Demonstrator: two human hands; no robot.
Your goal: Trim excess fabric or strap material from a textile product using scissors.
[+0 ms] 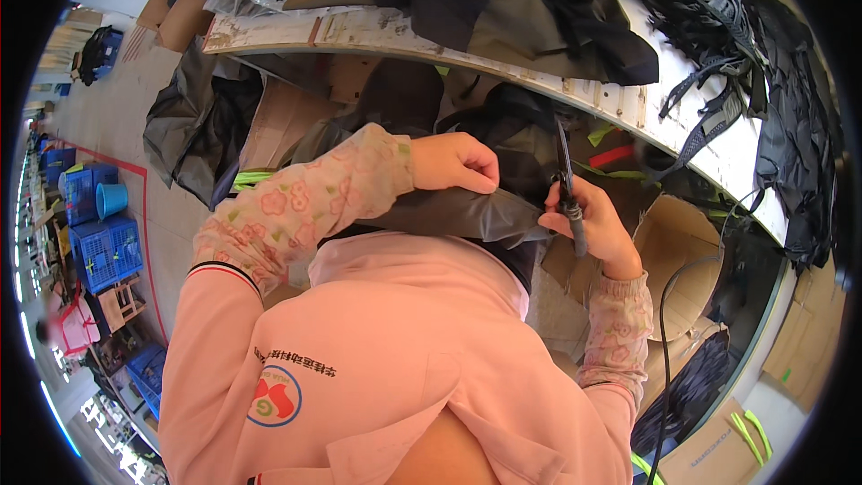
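A dark grey sheet of fabric (449,216) lies across my lap. The fingers of my left hand (456,163) are closed on its upper edge, thumb side toward the middle. My right hand (593,220) is wrapped round the handles of a pair of scissors (565,154), whose blades point away from me toward the table. The thumb and fingertips of that hand are close to the fabric's right end; whether they also touch it I cannot tell.
In front of me stands a white-topped table (359,31) with dark fabric pieces (530,18) on it. Black strips (709,54) hang over its right side. A cardboard box (678,251) and a black cable (666,332) are to my right. Blue crates (106,247) stand far left.
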